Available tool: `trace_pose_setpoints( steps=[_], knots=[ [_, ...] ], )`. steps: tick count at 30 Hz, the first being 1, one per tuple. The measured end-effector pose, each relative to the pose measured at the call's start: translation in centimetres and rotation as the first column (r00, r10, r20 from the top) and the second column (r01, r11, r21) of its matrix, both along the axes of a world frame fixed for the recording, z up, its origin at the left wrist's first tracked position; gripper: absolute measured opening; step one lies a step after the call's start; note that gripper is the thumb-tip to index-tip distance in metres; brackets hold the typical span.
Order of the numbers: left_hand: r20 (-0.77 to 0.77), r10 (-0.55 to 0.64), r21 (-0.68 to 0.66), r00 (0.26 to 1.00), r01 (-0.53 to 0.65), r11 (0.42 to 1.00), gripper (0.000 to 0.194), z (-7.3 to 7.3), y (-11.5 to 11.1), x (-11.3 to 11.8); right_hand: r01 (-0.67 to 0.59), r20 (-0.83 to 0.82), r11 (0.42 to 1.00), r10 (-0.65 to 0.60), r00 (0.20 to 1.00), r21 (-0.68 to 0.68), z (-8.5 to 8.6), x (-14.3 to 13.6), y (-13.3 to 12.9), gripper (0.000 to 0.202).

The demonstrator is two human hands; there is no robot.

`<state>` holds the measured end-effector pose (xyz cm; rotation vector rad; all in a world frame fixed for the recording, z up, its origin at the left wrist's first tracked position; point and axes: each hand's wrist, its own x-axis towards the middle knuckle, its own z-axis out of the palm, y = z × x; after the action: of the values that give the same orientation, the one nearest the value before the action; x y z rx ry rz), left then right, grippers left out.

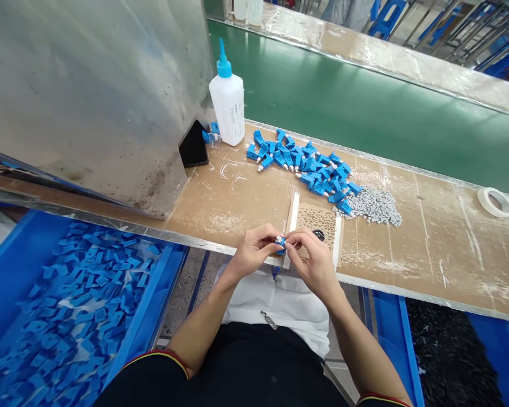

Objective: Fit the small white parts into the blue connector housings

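Between my two hands, at the near edge of the cardboard-covered bench (237,198), is a small blue plastic part (280,243) with a white piece on it. My left hand (257,249) pinches it from the left. From the right, the fingertips of my right hand (307,254) are closed against the same part; whether they also hold a tiny piece is hidden. Just beyond my right hand lies a cardboard pad (316,217) with dark specks, edged by white strips. Behind it are a heap of similar blue parts (309,164) and a pile of small grey pieces (375,204).
A white squeeze bottle (229,104) with a blue nozzle stands by a metal panel (89,96). A tape roll (495,202) lies at right. Beyond the bench runs a green belt (343,96). Below are a bin of blue parts (80,305) and a bin of black pieces (449,350).
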<state>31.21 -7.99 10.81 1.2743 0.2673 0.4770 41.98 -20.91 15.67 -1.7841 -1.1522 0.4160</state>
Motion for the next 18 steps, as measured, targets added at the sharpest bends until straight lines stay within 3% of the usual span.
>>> trace_pose_setpoints(
  steps=[5, 8, 15, 18],
  knots=[
    [0.002, -0.003, 0.042, 1.0, 0.003, 0.999, 0.032, 0.2, -0.4, 0.0, 0.053, -0.085, 0.995, -0.045, 0.995, 0.086, -1.1, -0.4, -0.9, 0.01],
    [-0.039, 0.06, 0.041, 0.997, -0.058, 0.997, 0.034, 0.8, -1.4, -0.2, 0.086, -0.129, 0.989, -0.07, 0.989, 0.123, -1.7, -0.9, -1.4, 0.009],
    [-0.184, 0.186, 0.089, 0.965, -0.173, 0.981, 0.034, 3.0, -5.4, -0.4, 0.173, -0.034, 0.965, -0.169, 0.985, 0.196, -1.8, -2.3, -2.2, 0.008],
    [-0.197, 0.172, 0.149, 0.965, -0.144, 0.978, 0.03, 3.8, -6.2, 0.4, 0.226, -0.01, 0.943, -0.231, 0.973, 0.245, -1.8, -2.2, -2.6, 0.006]
  ],
)
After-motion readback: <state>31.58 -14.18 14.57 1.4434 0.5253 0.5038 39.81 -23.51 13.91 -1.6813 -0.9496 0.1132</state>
